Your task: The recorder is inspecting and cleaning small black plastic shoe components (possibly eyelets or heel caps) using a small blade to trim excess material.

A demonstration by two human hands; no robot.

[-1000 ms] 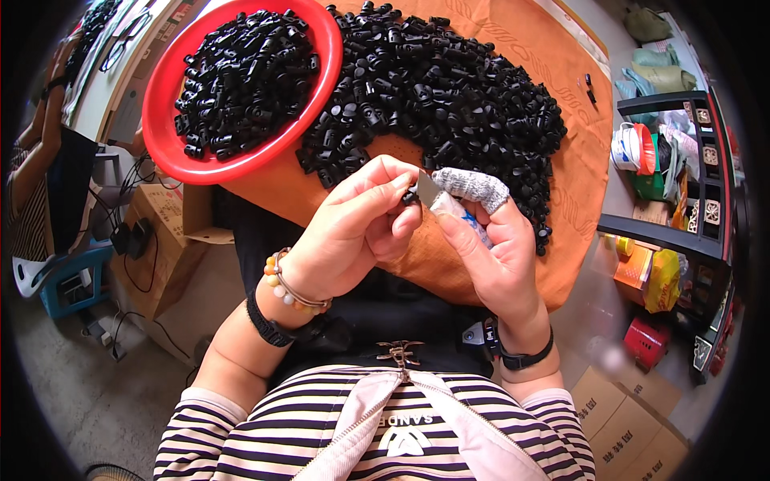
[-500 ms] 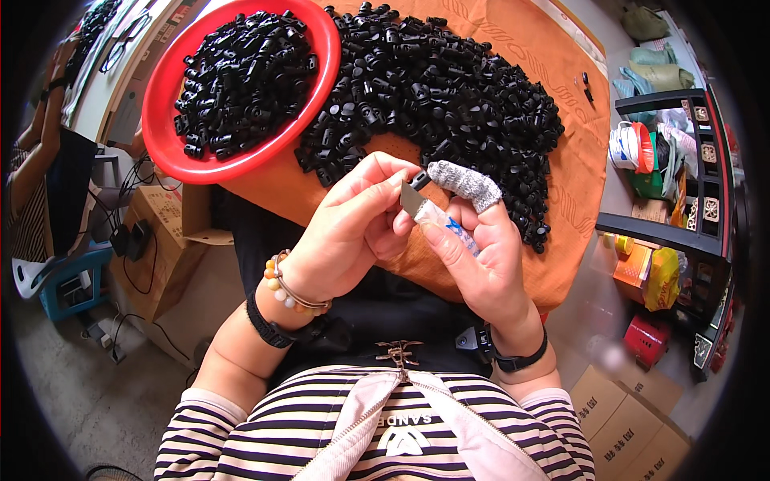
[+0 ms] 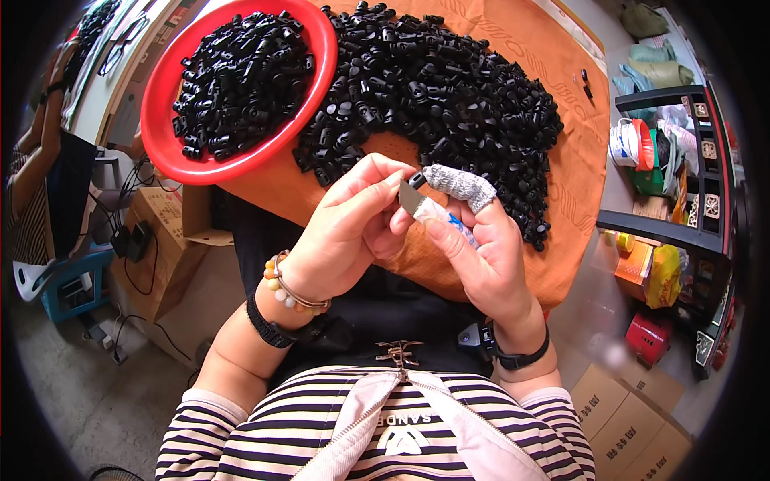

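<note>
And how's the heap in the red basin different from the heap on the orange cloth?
The basin heap sits inside the red basin; the cloth heap lies on the orange cloth. The basin heap is roundish; the cloth heap spreads wider, in a curve. Both hold small black parts.

It looks like a small, makeshift workshop. Small black parts [image 3: 473,96] lie heaped on an orange tablecloth [image 3: 579,160] and fill a red basin [image 3: 158,132], with cardboard cartons [image 3: 622,418] and a cluttered shelf unit [image 3: 658,228] nearby.
</note>
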